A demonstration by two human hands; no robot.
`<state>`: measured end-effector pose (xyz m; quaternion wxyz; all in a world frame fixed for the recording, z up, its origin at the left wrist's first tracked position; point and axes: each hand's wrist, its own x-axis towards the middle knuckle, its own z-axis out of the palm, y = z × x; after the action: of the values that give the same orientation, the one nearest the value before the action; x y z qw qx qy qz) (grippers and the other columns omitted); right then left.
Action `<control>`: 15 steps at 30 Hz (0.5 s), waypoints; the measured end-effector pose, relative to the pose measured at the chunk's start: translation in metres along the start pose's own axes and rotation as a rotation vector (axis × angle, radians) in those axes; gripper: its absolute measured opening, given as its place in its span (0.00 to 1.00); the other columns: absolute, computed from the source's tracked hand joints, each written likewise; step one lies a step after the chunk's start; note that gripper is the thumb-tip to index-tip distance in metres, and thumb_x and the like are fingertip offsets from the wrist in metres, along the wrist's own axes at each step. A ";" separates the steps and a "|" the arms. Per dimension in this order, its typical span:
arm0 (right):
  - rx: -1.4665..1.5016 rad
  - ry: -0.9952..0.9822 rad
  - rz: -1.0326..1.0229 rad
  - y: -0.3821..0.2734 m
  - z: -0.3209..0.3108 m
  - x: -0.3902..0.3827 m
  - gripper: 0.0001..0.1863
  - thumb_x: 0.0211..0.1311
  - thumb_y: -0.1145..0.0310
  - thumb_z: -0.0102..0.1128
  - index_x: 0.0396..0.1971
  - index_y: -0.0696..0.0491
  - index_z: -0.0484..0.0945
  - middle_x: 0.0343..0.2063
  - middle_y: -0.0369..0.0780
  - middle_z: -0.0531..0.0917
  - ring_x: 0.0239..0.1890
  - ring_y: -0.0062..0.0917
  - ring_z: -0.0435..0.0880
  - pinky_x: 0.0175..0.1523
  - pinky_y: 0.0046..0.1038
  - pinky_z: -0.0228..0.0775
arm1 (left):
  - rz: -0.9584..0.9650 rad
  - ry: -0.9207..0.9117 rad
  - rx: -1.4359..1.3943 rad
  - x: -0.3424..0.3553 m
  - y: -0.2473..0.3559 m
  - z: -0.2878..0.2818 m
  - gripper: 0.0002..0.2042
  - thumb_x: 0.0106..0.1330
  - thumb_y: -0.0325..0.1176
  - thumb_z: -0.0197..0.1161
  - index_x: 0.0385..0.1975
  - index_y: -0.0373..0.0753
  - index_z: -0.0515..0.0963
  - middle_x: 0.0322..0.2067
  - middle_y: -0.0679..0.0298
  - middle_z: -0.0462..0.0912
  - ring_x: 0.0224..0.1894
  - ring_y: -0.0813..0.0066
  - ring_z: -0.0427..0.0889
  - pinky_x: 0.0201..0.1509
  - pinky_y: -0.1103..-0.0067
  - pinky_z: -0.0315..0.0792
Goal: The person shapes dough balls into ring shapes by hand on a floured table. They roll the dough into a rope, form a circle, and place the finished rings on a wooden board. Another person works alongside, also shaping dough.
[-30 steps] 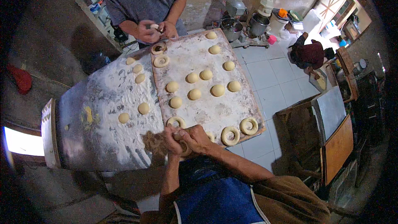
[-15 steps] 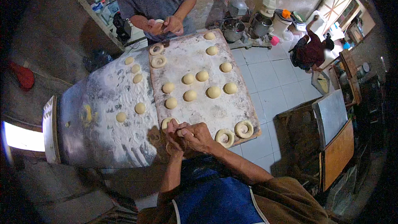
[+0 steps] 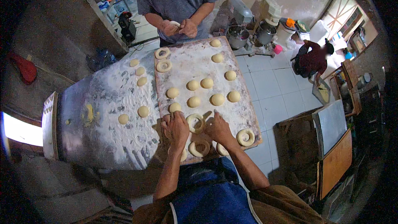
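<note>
A pale dough ring [image 3: 189,123] lies on the floured board [image 3: 182,72] between my two hands. My left hand [image 3: 175,129] is left of it, fingers loosely bent and apart, tips beside a round dough ball [image 3: 175,107]. My right hand [image 3: 219,129] is on the ring's right side, fingers spread and holding nothing. A second dough ring [image 3: 199,155] lies between my wrists. My right wrist partly covers another ring [image 3: 222,150], and my left forearm hides most of one more. Farther right on the board sits a dough ring [image 3: 245,144].
Several dough balls [image 3: 217,99] are spread over the board, and others [image 3: 143,111] rest on the floured metal table [image 3: 95,132]. Two rings [image 3: 164,70] lie at its far left corner. Across the table a person [image 3: 178,0] handles dough. Mixers [image 3: 239,37] stand behind; another person [image 3: 311,60] bends at right.
My hands were together over a piece of dough; now they are apart, and a ring lies on the board between them. The view has shifted slightly.
</note>
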<state>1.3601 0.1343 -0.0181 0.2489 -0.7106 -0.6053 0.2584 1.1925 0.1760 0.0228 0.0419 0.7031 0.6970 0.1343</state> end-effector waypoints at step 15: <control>-0.118 0.229 -0.247 -0.004 0.053 0.021 0.21 0.56 0.70 0.63 0.51 0.54 0.75 0.41 0.49 0.78 0.44 0.47 0.78 0.48 0.44 0.73 | -0.106 0.337 0.277 0.039 -0.156 0.030 0.18 0.66 0.49 0.64 0.47 0.42 0.82 0.47 0.57 0.82 0.56 0.51 0.75 0.61 0.53 0.63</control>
<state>1.3243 0.1576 -0.0563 0.3038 -0.6691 -0.6697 0.1072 1.0480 0.2224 -0.0390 -0.1652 0.6323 0.7418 0.1505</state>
